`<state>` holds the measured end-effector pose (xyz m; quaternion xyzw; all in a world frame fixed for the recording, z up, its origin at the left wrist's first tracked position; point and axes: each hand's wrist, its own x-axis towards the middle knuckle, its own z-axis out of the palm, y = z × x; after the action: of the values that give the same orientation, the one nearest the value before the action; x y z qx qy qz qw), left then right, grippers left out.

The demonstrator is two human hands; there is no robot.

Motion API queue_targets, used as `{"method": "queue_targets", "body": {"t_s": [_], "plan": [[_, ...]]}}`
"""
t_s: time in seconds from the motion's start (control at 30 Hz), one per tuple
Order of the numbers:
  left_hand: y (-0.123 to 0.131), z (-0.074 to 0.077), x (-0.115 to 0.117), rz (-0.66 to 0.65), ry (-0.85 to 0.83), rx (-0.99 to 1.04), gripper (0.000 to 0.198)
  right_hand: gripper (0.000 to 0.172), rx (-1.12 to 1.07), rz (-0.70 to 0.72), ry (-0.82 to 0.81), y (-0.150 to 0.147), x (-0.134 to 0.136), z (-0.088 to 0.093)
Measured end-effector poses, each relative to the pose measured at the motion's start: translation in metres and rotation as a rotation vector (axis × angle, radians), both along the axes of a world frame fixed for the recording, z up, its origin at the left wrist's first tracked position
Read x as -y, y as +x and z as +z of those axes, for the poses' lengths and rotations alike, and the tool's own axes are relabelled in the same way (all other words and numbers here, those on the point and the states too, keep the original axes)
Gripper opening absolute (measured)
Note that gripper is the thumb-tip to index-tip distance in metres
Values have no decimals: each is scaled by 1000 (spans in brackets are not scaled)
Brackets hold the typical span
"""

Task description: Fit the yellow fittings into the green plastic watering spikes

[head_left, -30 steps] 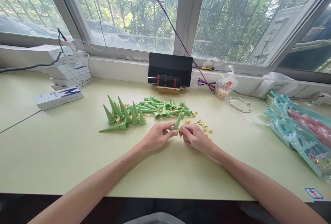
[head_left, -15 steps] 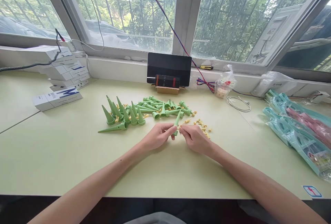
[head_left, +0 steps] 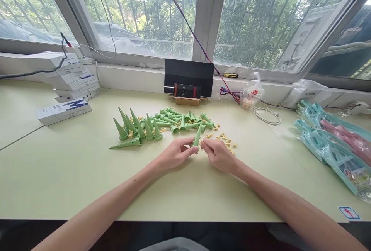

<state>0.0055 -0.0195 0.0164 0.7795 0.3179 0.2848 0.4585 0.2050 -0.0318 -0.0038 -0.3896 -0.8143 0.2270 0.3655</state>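
Observation:
My left hand [head_left: 178, 153] is closed round the wide lower end of a green plastic spike [head_left: 197, 135], whose tip points up and slightly right. Close beside it, my right hand [head_left: 219, 154] pinches a small yellow plastic piece [head_left: 202, 143], mostly covered by the fingers. Several more yellow pieces [head_left: 228, 142] lie scattered just past the right hand. Beyond both hands is a heap of green spikes [head_left: 171, 119] lying on their sides. To the left, several green spikes [head_left: 149, 129] stand upright, with one lying spike [head_left: 126, 143] in front of them.
A phone [head_left: 187, 90] leans on a dark tablet [head_left: 189, 74] by the window. White boxes [head_left: 65, 111] are stacked at the left. A coiled white cable [head_left: 266, 116] and a plastic bag [head_left: 251, 93] sit behind right. Wrapped teal hangers [head_left: 327, 139] lie at the far right.
The left fingers have shifted lower around the green spike, and its base now shows less. The right hand stays nearly in place with its pinch. The other spikes have not moved.

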Motion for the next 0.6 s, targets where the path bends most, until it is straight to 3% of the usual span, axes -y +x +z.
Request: {"method": "queue_targets", "body": {"t_s": [0.17, 0.4, 0.6], "plan": [[-1, -3, -1, 24, 25, -12, 35, 33, -103, -26, -226, -1, 2, 2], [-1, -6, -1, 89, 84, -36, 41, 38, -492, 157, -767, -1, -1, 3], [1, -7, -2, 101, 150, -38, 36, 36, -558, 169, -936, 0, -1, 5]]}}
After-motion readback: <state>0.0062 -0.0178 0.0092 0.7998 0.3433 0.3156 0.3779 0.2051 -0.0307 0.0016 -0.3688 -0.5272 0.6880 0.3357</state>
